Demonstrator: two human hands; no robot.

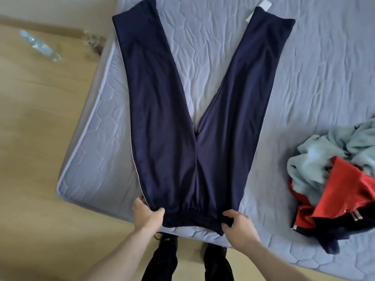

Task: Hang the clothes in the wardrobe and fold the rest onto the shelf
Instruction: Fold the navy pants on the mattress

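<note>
Navy track trousers (172, 138) with a thin white side stripe lie flat on the pale blue mattress (304, 78), legs spread in a V pointing away from me. My left hand (147, 214) grips the left end of the elastic waistband at the near edge of the mattress. My right hand (238, 224) pinches the waistband's right end. A heap of other clothes (334, 183), pale blue, red and dark navy, sits on the mattress to the right.
Wooden floor (36, 138) lies left of the mattress, with a clear plastic bottle (39, 45) on it at the far left. My dark shoes and trouser legs (168, 258) stand at the mattress's near edge. A white label (261, 7) shows by the right trouser cuff.
</note>
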